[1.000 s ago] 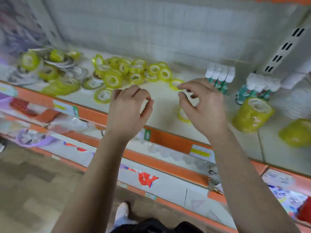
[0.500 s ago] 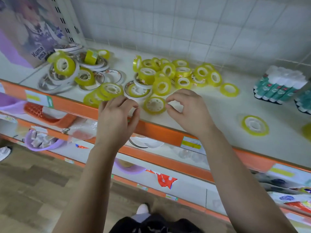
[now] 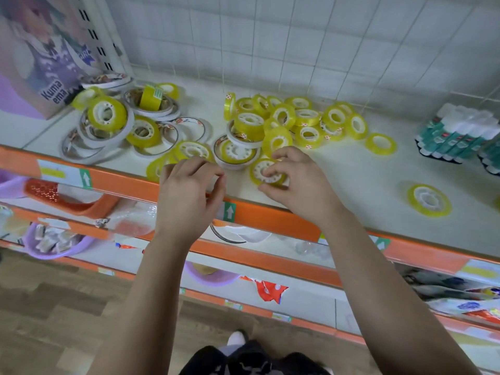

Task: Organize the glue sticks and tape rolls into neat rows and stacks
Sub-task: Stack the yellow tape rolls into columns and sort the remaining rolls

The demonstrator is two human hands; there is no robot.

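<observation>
Tape roll [image 3: 257, 171] gripped between right hand [image 3: 300, 185] fingers; left hand [image 3: 186, 193] fingers curled, empty

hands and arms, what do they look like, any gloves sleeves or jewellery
Left hand and right hand are bare: no gloves, rings, watch or bracelets. Left forearm and right forearm are uncovered too; no sleeve shows down to the picture's lower edge.

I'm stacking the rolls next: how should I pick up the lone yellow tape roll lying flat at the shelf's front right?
Come straight down from above and pinch the lone tape roll across its outer yellow rim, thumb on one side, fingers opposite. It lies flat, hole up, with bare shelf all round it, so both sides are free.
</observation>
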